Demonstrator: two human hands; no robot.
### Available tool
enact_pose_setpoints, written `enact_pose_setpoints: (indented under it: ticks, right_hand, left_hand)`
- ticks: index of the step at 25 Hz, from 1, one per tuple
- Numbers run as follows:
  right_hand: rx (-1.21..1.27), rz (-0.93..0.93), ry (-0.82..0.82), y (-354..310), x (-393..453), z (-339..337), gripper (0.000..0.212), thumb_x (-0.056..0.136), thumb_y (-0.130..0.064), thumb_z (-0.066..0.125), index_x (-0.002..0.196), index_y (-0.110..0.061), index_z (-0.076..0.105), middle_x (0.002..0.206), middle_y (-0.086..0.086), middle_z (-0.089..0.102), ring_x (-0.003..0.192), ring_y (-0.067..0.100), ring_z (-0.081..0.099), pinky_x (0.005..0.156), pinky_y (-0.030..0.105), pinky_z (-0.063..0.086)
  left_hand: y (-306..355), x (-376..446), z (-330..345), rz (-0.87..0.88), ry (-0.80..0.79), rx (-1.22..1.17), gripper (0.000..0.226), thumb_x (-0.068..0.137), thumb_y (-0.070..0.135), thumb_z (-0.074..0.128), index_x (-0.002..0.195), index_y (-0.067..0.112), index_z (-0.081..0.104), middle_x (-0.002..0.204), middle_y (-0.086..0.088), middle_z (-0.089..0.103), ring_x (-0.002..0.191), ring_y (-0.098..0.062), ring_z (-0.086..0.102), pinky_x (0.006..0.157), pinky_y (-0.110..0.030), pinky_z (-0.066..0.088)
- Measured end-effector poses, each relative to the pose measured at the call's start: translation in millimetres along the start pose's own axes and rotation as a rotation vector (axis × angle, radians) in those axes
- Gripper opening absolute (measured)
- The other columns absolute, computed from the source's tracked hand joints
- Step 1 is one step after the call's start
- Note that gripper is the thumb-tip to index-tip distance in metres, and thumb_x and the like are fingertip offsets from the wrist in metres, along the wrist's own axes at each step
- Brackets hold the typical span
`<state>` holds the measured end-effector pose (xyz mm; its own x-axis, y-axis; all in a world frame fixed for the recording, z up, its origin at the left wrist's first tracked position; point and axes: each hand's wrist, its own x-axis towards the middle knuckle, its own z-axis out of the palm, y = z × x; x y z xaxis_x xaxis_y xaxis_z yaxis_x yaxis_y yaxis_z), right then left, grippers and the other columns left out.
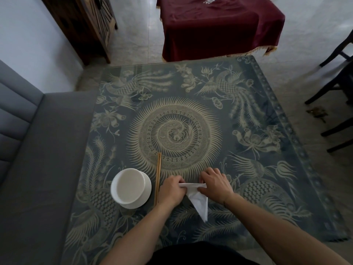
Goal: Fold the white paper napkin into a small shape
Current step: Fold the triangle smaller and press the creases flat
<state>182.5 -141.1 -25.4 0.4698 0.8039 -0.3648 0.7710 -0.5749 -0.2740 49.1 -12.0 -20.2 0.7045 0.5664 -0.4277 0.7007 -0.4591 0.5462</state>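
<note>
In the head view, the white paper napkin (197,200) lies on the blue-grey patterned tablecloth (191,115) near the table's near edge, already folded into a narrow triangle. Its far edge is rolled or folded into a thin strip that runs between the two hands, and its long point reaches back toward the person, free of both hands.

The left hand (172,190) rests knuckles up on the cloth, with its fingers curled around the left end of that strip, pinching the paper. The right hand (215,185) lies palm down opposite it; its thumb presses the right end of the strip and its fingers (207,174) curve down to the cloth just beyond the paper. Both hands grip the napkin, neither is loose. The two bare forearms come in from the lower edge and converge toward the napkin.

Just left of the left hand lies a pair of slim wooden chopsticks (158,178), pointing away from the person, and beside them stands a round white ceramic bowl (128,186) on a white saucer (146,196).
</note>
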Motion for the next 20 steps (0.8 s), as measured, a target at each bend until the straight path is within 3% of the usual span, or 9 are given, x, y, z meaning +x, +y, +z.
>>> enact_pose_setpoints:
  ticks: [2, 5, 8, 11, 15, 20]
  right_hand:
    - [0.029, 0.008, 0.025, -1, -3, 0, 0.029, 0.084, -0.045, 0.063, 0.103, -0.025, 0.052, 0.107, -0.003, 0.052, 0.103, 0.022, 0.049, 0.085, 0.037, 0.043]
    - [-0.023, -0.024, 0.207, 1, -14, -3, 0.034, 0.080, -0.041, 0.072, 0.100, -0.022, 0.054, 0.100, -0.002, 0.054, 0.090, 0.023, 0.053, 0.076, 0.036, 0.045]
    - [-0.143, -0.338, 0.334, 6, -30, 8, 0.029, 0.083, -0.037, 0.070, 0.104, -0.020, 0.060, 0.103, -0.001, 0.059, 0.092, 0.023, 0.056, 0.073, 0.036, 0.046]
    - [-0.197, -0.534, 0.323, 14, -42, 25, 0.033, 0.089, -0.033, 0.058, 0.118, -0.019, 0.061, 0.114, -0.001, 0.062, 0.103, 0.020, 0.057, 0.081, 0.035, 0.049]
    - [-0.171, -0.504, 0.260, 19, -49, 40, 0.040, 0.088, -0.032, 0.057, 0.126, -0.018, 0.059, 0.127, 0.002, 0.062, 0.115, 0.022, 0.057, 0.087, 0.037, 0.050]
    - [-0.154, -0.468, 0.205, 15, -48, 44, 0.044, 0.091, -0.032, 0.052, 0.132, -0.016, 0.054, 0.135, 0.003, 0.056, 0.126, 0.022, 0.048, 0.090, 0.036, 0.047]
  left_hand:
    - [0, 5, -4, 0.050, 0.042, 0.003, 0.005, 0.085, 0.025, 0.065, 0.083, 0.021, 0.063, 0.093, 0.002, 0.057, 0.081, -0.017, 0.055, 0.067, -0.033, 0.046]
    - [3, 11, -10, 0.127, 0.077, 0.064, 0.005, 0.084, 0.022, 0.064, 0.085, 0.022, 0.060, 0.089, 0.004, 0.060, 0.078, -0.017, 0.055, 0.060, -0.031, 0.039]
    - [7, 11, -12, 0.194, 0.106, 0.128, 0.008, 0.084, 0.022, 0.066, 0.085, 0.024, 0.058, 0.085, 0.005, 0.063, 0.073, -0.017, 0.058, 0.058, -0.032, 0.044]
    - [9, 8, -11, 0.253, 0.154, 0.169, 0.006, 0.086, 0.022, 0.066, 0.086, 0.024, 0.060, 0.083, 0.006, 0.064, 0.072, -0.017, 0.059, 0.061, -0.034, 0.048]
    - [9, -3, -7, 0.365, 0.214, 0.191, 0.007, 0.085, 0.021, 0.070, 0.087, 0.023, 0.064, 0.085, 0.008, 0.063, 0.075, -0.012, 0.057, 0.062, -0.021, 0.035]
    - [1, -17, 1, 0.464, 0.196, 0.182, 0.014, 0.083, 0.021, 0.073, 0.096, 0.018, 0.069, 0.095, 0.003, 0.065, 0.091, -0.016, 0.058, 0.075, -0.030, 0.045]
